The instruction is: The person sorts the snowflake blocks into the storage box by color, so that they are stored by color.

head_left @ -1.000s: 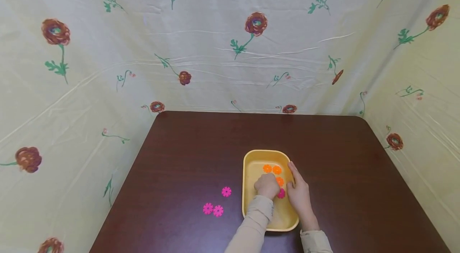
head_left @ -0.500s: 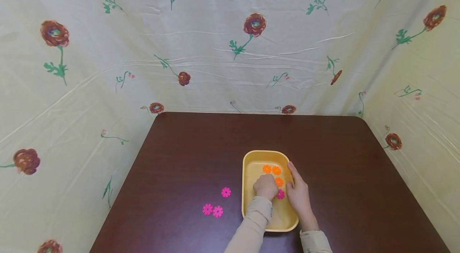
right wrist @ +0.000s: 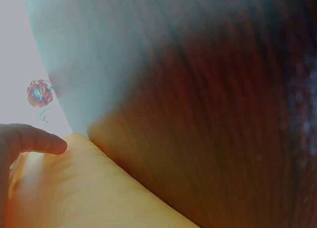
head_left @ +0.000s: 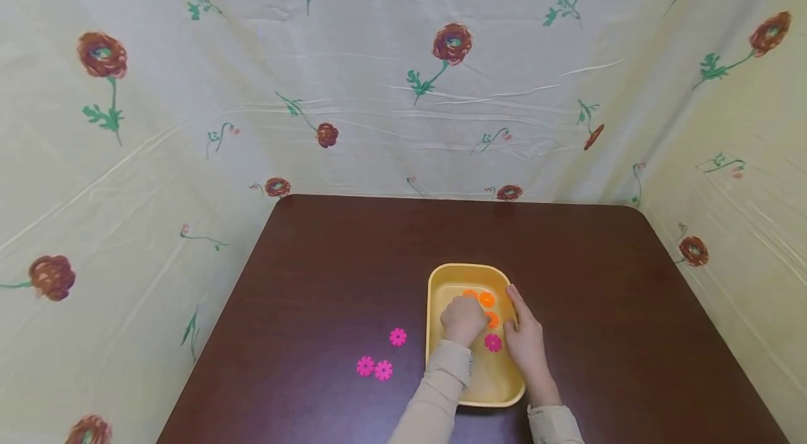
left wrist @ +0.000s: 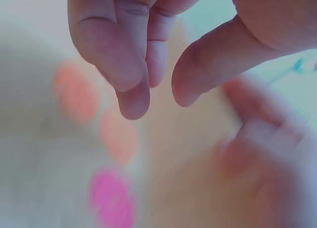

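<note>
Overhead, in the head view, a yellow tray (head_left: 441, 360) is seen on a dark brown table (head_left: 353, 255), near its front edge. The left hand (head_left: 464, 320) is held inside the tray with its fingers curled downward; no piece is seen between them from this angle. Three orange discs (head_left: 486, 300) are laid in the far half of the tray (one is partly hidden by the knuckles), and a pink disc (head_left: 493, 342) is set just behind them, apart from the left hand. The right hand (head_left: 525, 339) is rested along the tray's right rim with its fingers stretched out straight. Three more pink discs (head_left: 381, 360) are spread on the table left of the tray, two of them touching and one a little farther back. A pale flowered cloth (head_left: 378, 80) is hung around the table.

From the left wrist view, the fingers (left wrist: 131, 84) and thumb are seen bent toward each other with a gap between them and nothing pinched. Blurred orange discs (left wrist: 74, 89) and the pink disc (left wrist: 111, 198) are made out below, with the right hand (left wrist: 267, 148) blurred at the side.

From the right wrist view, a fingertip (right wrist: 34, 139) is laid straight on the tray (right wrist: 84, 193) rim, and the table (right wrist: 223, 114) is seen beside it.
</note>
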Motion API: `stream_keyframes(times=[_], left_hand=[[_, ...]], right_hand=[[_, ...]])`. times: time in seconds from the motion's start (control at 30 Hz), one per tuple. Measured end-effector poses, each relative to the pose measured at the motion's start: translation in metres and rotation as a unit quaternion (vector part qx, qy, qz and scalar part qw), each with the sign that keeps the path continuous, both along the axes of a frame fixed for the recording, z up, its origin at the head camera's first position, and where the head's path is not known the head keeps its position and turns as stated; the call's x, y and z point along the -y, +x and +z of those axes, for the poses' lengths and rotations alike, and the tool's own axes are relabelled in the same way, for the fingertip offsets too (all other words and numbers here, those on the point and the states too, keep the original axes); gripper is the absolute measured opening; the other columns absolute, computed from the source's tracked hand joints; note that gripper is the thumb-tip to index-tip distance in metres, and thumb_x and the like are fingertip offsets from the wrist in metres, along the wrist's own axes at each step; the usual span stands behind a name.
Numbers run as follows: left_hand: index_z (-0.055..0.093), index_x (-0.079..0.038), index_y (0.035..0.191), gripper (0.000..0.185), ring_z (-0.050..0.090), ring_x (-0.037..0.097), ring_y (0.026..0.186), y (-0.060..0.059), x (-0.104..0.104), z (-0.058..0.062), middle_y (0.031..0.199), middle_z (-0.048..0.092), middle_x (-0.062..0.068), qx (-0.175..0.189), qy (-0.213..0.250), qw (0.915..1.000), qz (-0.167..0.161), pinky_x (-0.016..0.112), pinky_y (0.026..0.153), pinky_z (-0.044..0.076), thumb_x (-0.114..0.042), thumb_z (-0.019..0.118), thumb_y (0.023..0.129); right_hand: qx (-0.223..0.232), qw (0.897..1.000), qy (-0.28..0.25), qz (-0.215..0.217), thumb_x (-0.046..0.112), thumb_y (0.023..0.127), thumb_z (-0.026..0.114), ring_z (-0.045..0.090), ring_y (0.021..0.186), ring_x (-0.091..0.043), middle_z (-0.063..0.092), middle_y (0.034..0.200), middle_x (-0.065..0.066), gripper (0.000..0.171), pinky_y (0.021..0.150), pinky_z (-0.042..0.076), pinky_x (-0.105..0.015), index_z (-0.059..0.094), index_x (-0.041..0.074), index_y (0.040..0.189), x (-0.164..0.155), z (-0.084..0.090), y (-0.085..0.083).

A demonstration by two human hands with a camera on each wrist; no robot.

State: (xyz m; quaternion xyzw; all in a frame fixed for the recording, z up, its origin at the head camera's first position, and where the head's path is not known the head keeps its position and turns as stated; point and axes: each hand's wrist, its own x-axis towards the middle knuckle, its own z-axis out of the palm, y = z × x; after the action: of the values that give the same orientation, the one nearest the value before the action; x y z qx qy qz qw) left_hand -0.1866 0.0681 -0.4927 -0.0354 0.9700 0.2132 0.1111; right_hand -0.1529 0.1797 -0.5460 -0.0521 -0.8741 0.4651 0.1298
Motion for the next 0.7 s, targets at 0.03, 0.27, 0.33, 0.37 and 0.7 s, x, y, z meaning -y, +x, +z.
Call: stream_keyframes(times=[0.03, 0.27, 0.33, 0.37, 0.7], left_hand=[[0.066, -0.013, 0.071, 0.024, 0.061, 0.018, 0.064, -0.002, 0.003, 0.006, 0.072, 0.064, 0.003, -0.012, 0.007, 0.9999, 0.003, 0.033, 0.05, 0.045, -0.035, 0.072, 0.074], [0.065, -0.019, 0.068, 0.014, 0.058, 0.016, 0.06, -0.011, 0.029, 0.043, 0.064, 0.06, -0.005, -0.099, 0.058, 0.993, 0.028, 0.035, 0.05, 0.044, -0.028, 0.07, 0.078], [0.065, -0.018, 0.074, 0.012, 0.058, 0.017, 0.059, -0.013, 0.037, 0.046, 0.065, 0.06, -0.004, -0.111, 0.067, 0.9909, 0.036, 0.034, 0.05, 0.043, -0.027, 0.069, 0.079], [0.065, -0.018, 0.076, 0.011, 0.057, 0.017, 0.057, -0.013, 0.041, 0.047, 0.066, 0.06, -0.003, -0.114, 0.073, 0.99, 0.041, 0.033, 0.049, 0.043, -0.027, 0.069, 0.08], [0.066, -0.016, 0.083, 0.008, 0.062, 0.022, 0.065, -0.016, 0.088, 0.027, 0.075, 0.066, -0.001, -0.162, 0.13, 0.9746, 0.085, 0.036, 0.053, 0.044, -0.023, 0.067, 0.081]], right_hand=[[0.0, 1.0, 0.001, -0.001, -0.014, 0.081, 0.047, 0.038, 0.128, -0.03, 0.04, 0.141, -0.01, 0.055, 0.102, 0.029, -0.042, 0.043, 0.003, 0.134, 0.0, 0.0, 0.0], [0.004, 1.0, 0.003, -0.002, -0.013, 0.082, 0.046, 0.038, 0.128, -0.029, 0.039, 0.142, -0.009, 0.056, 0.102, 0.03, -0.043, 0.042, 0.003, 0.135, 0.0, 0.001, -0.001], [0.012, 1.0, 0.001, 0.0, -0.012, 0.082, 0.045, 0.037, 0.129, -0.028, 0.038, 0.143, -0.008, 0.057, 0.102, 0.03, -0.042, 0.041, 0.004, 0.136, 0.0, 0.001, 0.0], [0.016, 1.0, 0.002, 0.001, -0.011, 0.082, 0.045, 0.036, 0.129, -0.027, 0.037, 0.143, -0.008, 0.057, 0.102, 0.029, -0.042, 0.04, 0.004, 0.137, 0.001, 0.0, 0.0], [0.031, 0.999, -0.001, 0.009, -0.011, 0.084, 0.044, 0.032, 0.132, -0.027, 0.033, 0.146, -0.006, 0.058, 0.103, 0.028, -0.043, 0.036, 0.006, 0.139, 0.001, 0.0, 0.0]])
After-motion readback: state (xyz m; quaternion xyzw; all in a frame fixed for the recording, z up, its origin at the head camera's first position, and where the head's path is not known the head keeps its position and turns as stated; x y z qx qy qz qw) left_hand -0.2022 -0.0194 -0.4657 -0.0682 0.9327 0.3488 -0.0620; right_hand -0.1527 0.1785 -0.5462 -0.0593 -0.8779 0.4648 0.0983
